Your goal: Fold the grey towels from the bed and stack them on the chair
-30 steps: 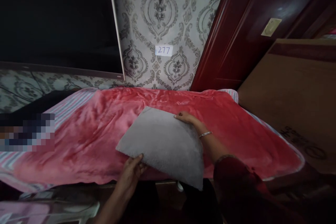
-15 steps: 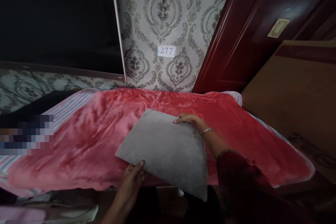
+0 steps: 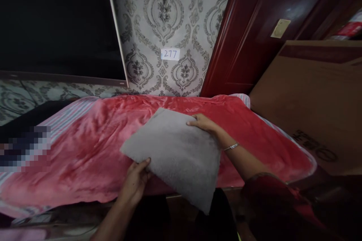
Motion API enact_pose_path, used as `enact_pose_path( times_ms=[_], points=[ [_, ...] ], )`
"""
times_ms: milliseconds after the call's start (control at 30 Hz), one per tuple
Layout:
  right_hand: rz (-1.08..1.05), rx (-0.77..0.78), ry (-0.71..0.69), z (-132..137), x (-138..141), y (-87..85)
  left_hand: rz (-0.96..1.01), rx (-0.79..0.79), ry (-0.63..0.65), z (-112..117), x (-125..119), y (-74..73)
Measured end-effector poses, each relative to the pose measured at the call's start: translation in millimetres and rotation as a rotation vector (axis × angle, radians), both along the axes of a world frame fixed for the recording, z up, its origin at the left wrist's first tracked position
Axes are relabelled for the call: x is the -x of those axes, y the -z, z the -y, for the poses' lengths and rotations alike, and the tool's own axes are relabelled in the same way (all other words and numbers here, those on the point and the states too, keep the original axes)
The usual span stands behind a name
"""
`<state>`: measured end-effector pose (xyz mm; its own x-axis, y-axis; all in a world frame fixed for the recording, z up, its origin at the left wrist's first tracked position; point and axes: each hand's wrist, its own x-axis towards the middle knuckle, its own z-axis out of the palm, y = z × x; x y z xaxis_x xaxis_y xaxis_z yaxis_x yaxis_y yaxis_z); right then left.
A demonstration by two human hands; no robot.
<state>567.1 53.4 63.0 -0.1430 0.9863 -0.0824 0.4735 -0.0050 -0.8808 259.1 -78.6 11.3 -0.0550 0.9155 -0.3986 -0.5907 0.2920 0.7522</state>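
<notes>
A flat grey piece of plush-looking cloth (image 3: 175,154), perhaps folded, is held up between my two hands at a slant. My left hand (image 3: 135,182) pinches its lower left edge, thumb on top and the fingers underneath. At the upper right edge my right hand (image 3: 202,122) grips it the same way, a silver bangle on the wrist. Beneath the cloth spreads a red plush blanket (image 3: 93,158) with a striped border. The cloth's near corner hangs out past the blanket's front edge. The underside of the cloth is hidden.
On the left wall hangs a large dark television (image 3: 56,26). A paper label marked 277 (image 3: 170,54) is stuck to the patterned wallpaper. To the right stand a dark red door (image 3: 240,37) and a big cardboard box (image 3: 308,94) against the blanket's side.
Both hands have raised the grey cloth slightly and moved it a little away from me. My view has turned slightly right, showing more of the box. Both grips stay the same.
</notes>
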Motion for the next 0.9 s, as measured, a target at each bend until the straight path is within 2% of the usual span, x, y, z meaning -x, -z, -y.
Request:
enact_pose_path(
  times_ms=[133, 233, 300, 367, 467, 533, 633, 800, 900],
  points=[
    [-0.157, -0.054, 0.168, 37, -22, -14.3, -0.036, -0.184, 0.112, -40, 3, -38.6],
    [-0.291, -0.021, 0.308, 58, -36, -5.5, -0.05, -0.294, 0.17, -82, -3, -52.6],
    [-0.367, 0.06, 0.366, 69, -42, 12.5, -0.074, -0.286, 0.195, -106, -11, -47.2],
    [-0.416, 0.172, 0.398, 78, -46, 36.3, -0.107, -0.2, 0.239, -119, -17, -31.6],
    [-0.492, 0.28, 0.397, 88, -52, 68.6, -0.144, -0.095, 0.25, -122, -18, -3.1],
    [-0.554, 0.281, 0.373, 91, -56, 80.6, -0.158, -0.1, 0.231, -118, -15, 9.8],
    [-0.625, 0.27, 0.332, 90, -60, 85.4, -0.202, -0.115, 0.265, -108, -12, 14.8],
    [-0.708, 0.285, 0.319, 84, -52, 84.9, -0.184, -0.197, 0.332, -95, -16, 7.0],
    [-0.738, 0.277, 0.343, 82, -44, 85.6, -0.175, -0.175, 0.333, -93, -17, 4.2]
  ],
)
